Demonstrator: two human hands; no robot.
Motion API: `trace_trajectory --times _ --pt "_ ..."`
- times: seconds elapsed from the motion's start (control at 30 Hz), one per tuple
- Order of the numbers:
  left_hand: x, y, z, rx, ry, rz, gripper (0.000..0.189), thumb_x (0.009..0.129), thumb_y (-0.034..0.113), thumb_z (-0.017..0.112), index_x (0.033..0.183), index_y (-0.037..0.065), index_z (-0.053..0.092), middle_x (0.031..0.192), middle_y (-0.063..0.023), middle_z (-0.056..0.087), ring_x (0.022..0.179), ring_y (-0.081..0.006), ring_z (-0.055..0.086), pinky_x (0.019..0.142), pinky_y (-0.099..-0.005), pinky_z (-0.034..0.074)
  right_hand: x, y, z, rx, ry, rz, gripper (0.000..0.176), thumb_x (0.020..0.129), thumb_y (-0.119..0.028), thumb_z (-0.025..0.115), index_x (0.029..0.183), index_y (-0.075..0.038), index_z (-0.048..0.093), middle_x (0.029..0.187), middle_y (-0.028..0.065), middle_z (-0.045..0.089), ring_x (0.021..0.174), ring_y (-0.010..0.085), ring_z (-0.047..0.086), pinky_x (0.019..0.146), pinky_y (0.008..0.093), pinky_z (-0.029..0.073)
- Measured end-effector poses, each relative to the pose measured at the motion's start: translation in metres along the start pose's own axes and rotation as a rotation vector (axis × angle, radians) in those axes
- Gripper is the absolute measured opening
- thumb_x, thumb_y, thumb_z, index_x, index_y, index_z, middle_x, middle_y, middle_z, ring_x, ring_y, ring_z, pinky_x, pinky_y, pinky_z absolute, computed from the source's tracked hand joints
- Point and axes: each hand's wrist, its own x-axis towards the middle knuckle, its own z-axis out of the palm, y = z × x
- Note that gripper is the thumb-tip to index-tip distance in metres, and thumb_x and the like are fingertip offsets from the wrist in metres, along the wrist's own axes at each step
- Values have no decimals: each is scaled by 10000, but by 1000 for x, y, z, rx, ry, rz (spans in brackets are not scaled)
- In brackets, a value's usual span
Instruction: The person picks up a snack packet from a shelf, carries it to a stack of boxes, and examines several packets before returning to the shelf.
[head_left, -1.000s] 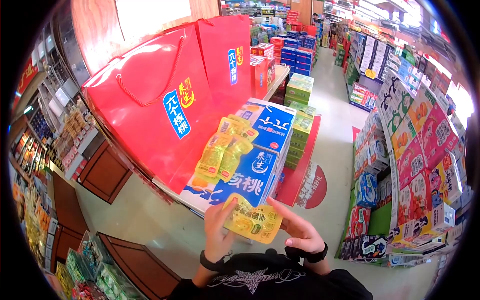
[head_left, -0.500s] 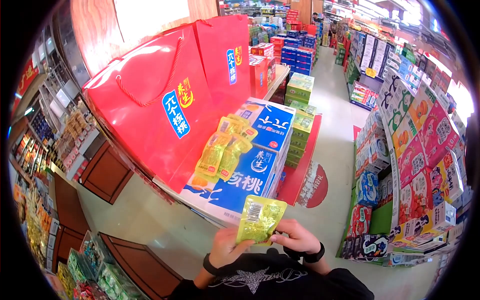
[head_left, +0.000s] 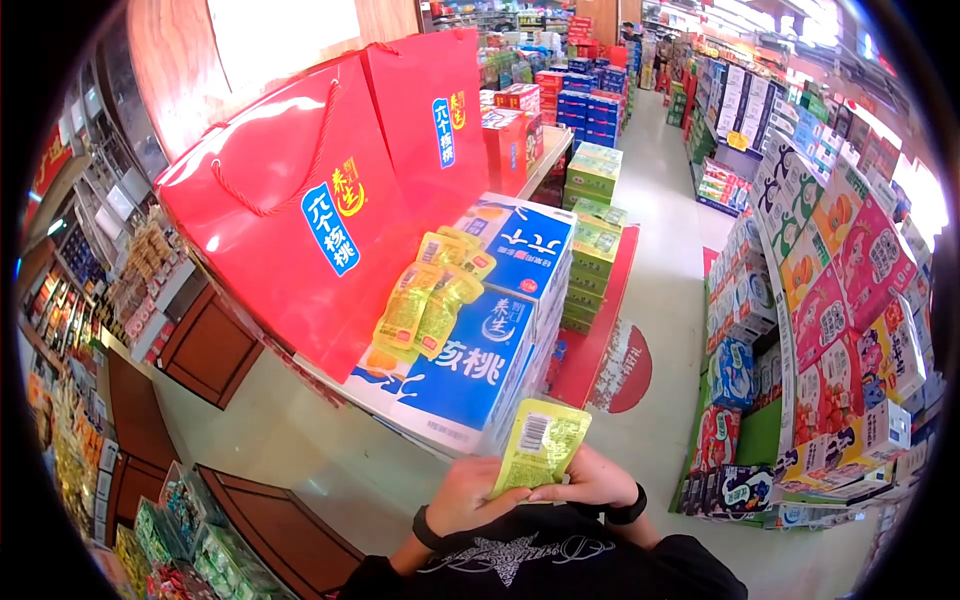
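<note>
A yellow-green snack pouch [head_left: 541,448], barcode side toward me, is tilted upright in front of my chest. My left hand [head_left: 470,494] is closed on its lower left, the thumb lying across the front at the bottom. Gripping the lower right edge is my right hand [head_left: 592,481], its thumb pressed to the bottom and its fingers mostly hidden behind. Beyond the hands lie several similar foil pouches [head_left: 437,308], overlapping on top of a blue and white carton [head_left: 470,345].
Large red gift bags [head_left: 270,210] stand behind the carton on the left. Green cartons [head_left: 594,228] are stacked beyond it. Shelves with drink packs [head_left: 835,330] line the right side, and a wooden cabinet [head_left: 275,530] is at lower left. A tiled aisle [head_left: 650,270] runs between.
The pouch in my hands has shifted slightly right and tilted more to the right. My right thumb has moved left along its bottom edge. The whole view has shifted a little.
</note>
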Motion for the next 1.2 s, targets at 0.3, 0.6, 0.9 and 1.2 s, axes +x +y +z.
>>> trace_trajectory --times 0.3,0.6,0.9,1.2 --pt "10 3 22 -47 -50 -97 205 836 191 657 981 48 680 904 -136 661 785 -332 628 682 -371 485 -17 6 -20 -181 13 -82 350 831 -237 688 1109 -35 621 1062 163 637 924 330 612 829 370 475" --pt "21 7 49 -65 -11 -114 197 850 206 643 963 49 679 911 -143 655 832 -344 612 711 -389 466 -36 2 -40 -161 19 -46 359 811 -222 709 1107 -39 622 1051 147 643 899 307 614 812 354 474" --pt "23 2 60 -38 6 -82 185 853 217 632 936 58 677 861 -137 642 796 -345 596 704 -406 446 -38 -5 -43 9 7 51 406 769 -207 759 1106 -37 610 1103 130 616 964 285 587 856 350 451" --pt "12 -3 50 5 12 -117 183 860 245 620 852 69 670 765 -115 623 723 -327 578 659 -409 429 -29 -4 -33 -71 -38 -7 331 804 -168 718 1090 -41 612 1058 128 632 923 283 602 840 345 461"
